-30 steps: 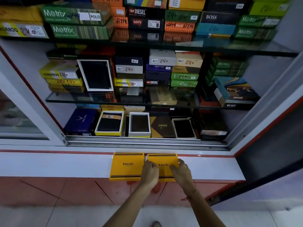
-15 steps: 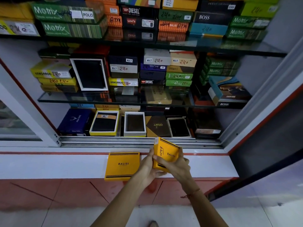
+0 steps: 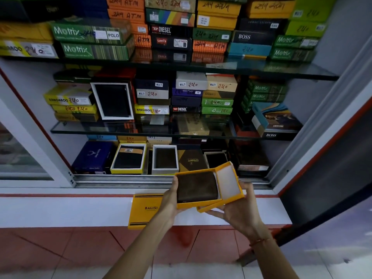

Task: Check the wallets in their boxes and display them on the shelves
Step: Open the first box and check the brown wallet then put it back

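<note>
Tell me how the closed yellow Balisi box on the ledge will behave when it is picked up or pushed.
The closed Balisi box is flat and wide, so it probably slides rather than tips. Its near edge overhangs the white ledge, so a push toward the person could drop it. It looks like thin card, likely light; its lid may lift off, like the open box.

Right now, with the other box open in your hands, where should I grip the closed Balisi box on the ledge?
Pinch the closed Balisi box by its near edge from the front: it lies flat, and that edge overhangs the white ledge.
</note>
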Demonstrator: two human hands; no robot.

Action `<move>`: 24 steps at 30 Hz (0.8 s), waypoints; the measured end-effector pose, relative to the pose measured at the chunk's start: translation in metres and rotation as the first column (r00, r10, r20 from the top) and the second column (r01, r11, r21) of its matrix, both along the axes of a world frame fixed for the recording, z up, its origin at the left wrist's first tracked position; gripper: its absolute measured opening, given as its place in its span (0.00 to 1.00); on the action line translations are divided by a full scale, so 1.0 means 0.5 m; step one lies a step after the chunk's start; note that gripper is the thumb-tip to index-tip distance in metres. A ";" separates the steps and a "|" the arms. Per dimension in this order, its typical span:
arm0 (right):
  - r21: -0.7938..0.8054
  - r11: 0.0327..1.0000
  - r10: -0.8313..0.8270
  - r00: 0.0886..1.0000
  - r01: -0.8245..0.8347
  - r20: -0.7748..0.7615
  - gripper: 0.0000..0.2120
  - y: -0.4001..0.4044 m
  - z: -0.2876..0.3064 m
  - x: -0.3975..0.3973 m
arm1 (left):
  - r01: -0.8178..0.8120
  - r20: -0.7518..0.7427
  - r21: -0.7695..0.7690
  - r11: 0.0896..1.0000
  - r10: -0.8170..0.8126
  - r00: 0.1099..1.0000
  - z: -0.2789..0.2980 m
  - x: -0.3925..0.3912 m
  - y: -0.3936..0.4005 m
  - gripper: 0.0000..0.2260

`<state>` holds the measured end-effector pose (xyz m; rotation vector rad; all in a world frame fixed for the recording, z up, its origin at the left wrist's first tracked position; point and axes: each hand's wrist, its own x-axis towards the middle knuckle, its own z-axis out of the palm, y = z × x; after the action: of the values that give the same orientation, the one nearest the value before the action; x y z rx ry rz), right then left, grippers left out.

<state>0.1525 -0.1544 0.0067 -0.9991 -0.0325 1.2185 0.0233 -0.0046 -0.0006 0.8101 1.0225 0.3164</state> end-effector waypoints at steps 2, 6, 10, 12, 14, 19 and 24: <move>0.071 0.997 -0.021 0.998 0.025 -0.062 0.30 0.006 -0.022 -0.012 | 0.015 -0.068 0.080 0.997 -0.010 0.998 0.007 0.012 -0.008 0.23; -0.021 0.996 -0.090 0.996 0.091 0.010 0.24 0.021 -0.041 -0.030 | -0.011 -0.076 0.028 1.000 0.013 0.997 0.006 0.020 -0.015 0.18; -0.123 0.980 -0.101 0.925 0.156 0.365 0.14 -0.003 -0.060 -0.019 | -0.068 -0.095 0.025 0.997 0.070 0.993 -0.023 0.005 -0.009 0.15; -0.184 0.962 -0.076 0.845 0.202 0.530 0.13 -0.019 -0.076 -0.015 | -0.075 -0.102 0.025 0.997 0.077 0.992 -0.045 -0.002 -0.008 0.14; -0.228 0.933 -0.100 0.808 0.279 0.581 0.09 -0.025 -0.087 -0.023 | -0.062 -0.128 0.045 0.997 0.067 0.990 -0.070 -0.004 -0.010 0.14; -0.360 0.856 0.022 0.670 0.371 0.742 0.07 -0.013 -0.130 -0.049 | 0.080 -0.330 0.217 0.973 -0.004 0.944 -0.118 -0.002 -0.020 0.11; -0.496 0.730 0.247 0.495 0.471 0.833 0.11 0.012 -0.165 -0.072 | 0.304 -0.443 0.399 0.865 -0.109 0.890 -0.136 -0.008 -0.023 0.13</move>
<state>0.1164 -0.1484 -0.0760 -2.2044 -0.3320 0.4058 0.0195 -0.0160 -0.0688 1.4588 1.2541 0.2025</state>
